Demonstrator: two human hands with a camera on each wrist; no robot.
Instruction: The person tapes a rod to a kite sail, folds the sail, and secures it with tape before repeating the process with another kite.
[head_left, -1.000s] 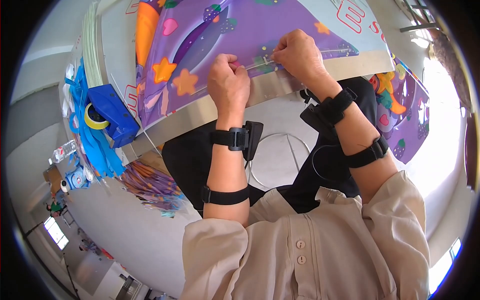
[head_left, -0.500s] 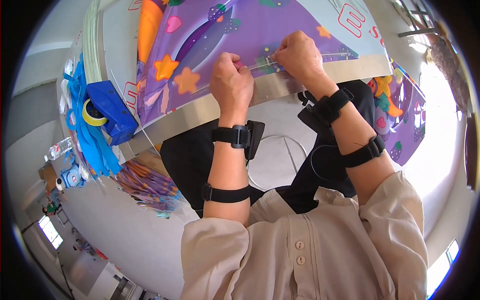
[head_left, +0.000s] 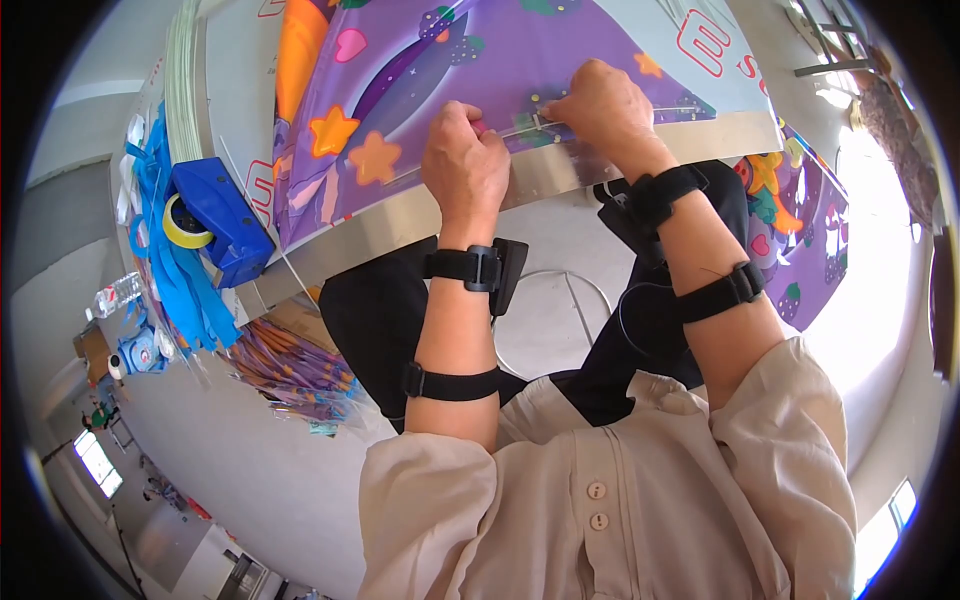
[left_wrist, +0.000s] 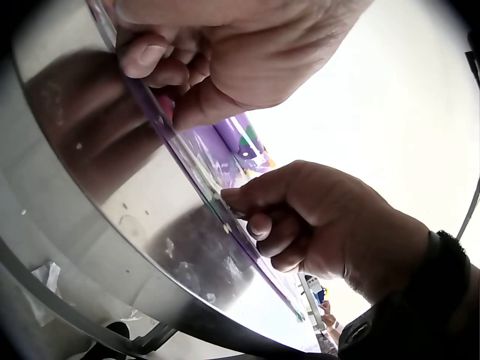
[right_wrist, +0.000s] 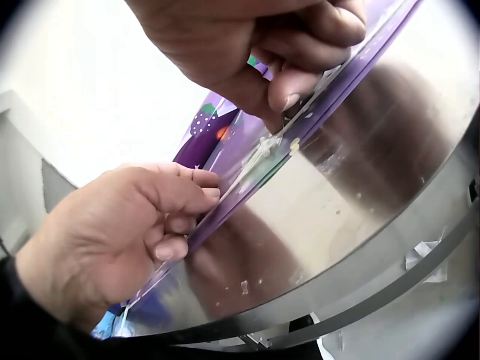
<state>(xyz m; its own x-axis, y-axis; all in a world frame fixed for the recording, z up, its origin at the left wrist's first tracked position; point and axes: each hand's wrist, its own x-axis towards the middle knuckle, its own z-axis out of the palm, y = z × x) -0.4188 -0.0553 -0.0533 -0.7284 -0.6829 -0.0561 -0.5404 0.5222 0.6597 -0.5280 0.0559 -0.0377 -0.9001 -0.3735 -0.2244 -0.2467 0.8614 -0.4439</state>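
Glossy purple film (head_left: 555, 60), star-printed, lies along shiny metal edging (head_left: 550, 170); thin straight white rod (head_left: 518, 131) near hem. Left hand (head_left: 465, 170), right hand (head_left: 608, 108) pinch film.

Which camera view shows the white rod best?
The right wrist view: the white rod appears close up between the left hand and right hand. The head view shows it longer but small, partly hidden; left wrist shows it less clearly.
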